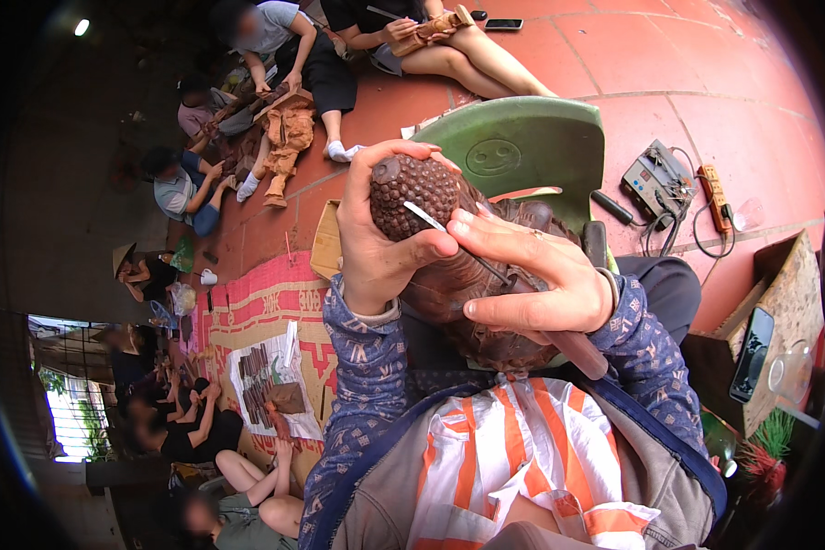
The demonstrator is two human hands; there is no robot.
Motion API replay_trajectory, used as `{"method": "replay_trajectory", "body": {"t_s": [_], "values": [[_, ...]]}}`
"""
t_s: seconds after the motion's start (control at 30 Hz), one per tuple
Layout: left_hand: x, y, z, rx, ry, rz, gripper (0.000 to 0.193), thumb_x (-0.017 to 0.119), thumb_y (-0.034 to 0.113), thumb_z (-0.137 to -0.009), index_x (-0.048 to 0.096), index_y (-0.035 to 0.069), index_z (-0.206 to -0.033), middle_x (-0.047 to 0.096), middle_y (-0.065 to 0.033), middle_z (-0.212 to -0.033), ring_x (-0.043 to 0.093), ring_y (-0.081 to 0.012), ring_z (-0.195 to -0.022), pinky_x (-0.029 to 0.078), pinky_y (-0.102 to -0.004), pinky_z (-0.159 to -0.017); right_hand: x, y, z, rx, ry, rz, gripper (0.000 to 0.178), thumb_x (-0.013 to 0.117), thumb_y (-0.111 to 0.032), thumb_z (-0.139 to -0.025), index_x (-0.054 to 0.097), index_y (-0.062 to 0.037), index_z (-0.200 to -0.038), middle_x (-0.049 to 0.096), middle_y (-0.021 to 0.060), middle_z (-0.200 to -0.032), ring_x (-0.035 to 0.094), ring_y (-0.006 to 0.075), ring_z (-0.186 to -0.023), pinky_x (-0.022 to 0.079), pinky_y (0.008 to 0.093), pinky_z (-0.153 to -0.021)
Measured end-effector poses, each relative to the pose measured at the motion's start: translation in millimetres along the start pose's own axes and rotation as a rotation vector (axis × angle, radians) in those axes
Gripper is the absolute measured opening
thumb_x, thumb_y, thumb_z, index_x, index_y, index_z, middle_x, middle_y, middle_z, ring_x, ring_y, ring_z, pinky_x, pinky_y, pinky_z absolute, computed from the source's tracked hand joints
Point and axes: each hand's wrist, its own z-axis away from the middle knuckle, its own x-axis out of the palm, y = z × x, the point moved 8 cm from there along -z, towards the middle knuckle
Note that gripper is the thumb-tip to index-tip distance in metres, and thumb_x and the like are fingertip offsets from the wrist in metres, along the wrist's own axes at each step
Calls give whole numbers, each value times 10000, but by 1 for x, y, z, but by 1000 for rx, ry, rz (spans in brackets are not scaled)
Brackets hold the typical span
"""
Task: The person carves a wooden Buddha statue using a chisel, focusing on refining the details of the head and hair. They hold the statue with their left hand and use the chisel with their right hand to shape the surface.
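A dark brown wooden carving [449, 295] lies across my lap, its rounded head covered in small raised knobs turned toward the far left. My left hand [368, 249] wraps round that knobbed head, the thumb pressed near the blade. My right hand [545, 280] grips a carving chisel [577, 355] with a brown wooden handle and a thin metal shaft. The pale blade tip rests at the knobs, by my left thumb. Fingers of my right hand lie along the shaft and steady it. The carving's lower part is partly hidden by my right hand.
A green plastic chair [532, 151] stands just beyond the carving. On the tiled floor to the right are a grey control box [655, 179] with cables and a power strip [713, 197]. A phone [752, 353] lies on a wooden box. Several people work at the left and far side.
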Motion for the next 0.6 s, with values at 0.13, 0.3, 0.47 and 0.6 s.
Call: {"method": "replay_trajectory", "body": {"t_s": [0.13,0.3,0.47,0.6], "values": [[1,1,1,-12,19,-21,783,876,356,-617,452,9,-1177,596,-129,-1049,606,-176,-941,494,-297,-850,3,4,2,-38,40,-57,290,706,-59,-757,647,-40,-1040,480,316,-1295,512,429,-1201,419,505,-1015],[0,2,1,-4,6,-41,756,873,346,-636,451,17,-1169,610,-110,-1051,608,-154,-948,492,-287,-853,6,6,3,-36,19,-36,281,699,-50,-740,647,-33,-1016,467,324,-1303,500,434,-1214,402,523,-1022],[1,2,2,-50,22,-14,759,868,363,-641,449,14,-1169,609,-109,-1048,607,-154,-943,489,-285,-854,3,5,1,48,0,-110,284,695,-55,-721,649,-34,-1000,466,316,-1307,476,431,-1243,360,552,-1045],[-1,2,0,10,-4,-26,760,869,361,-639,451,14,-1171,607,-108,-1050,603,-153,-950,485,-281,-855,2,5,1,45,-17,-146,261,685,-54,-724,650,-34,-982,457,316,-1310,457,448,-1255,321,585,-1056]]}}
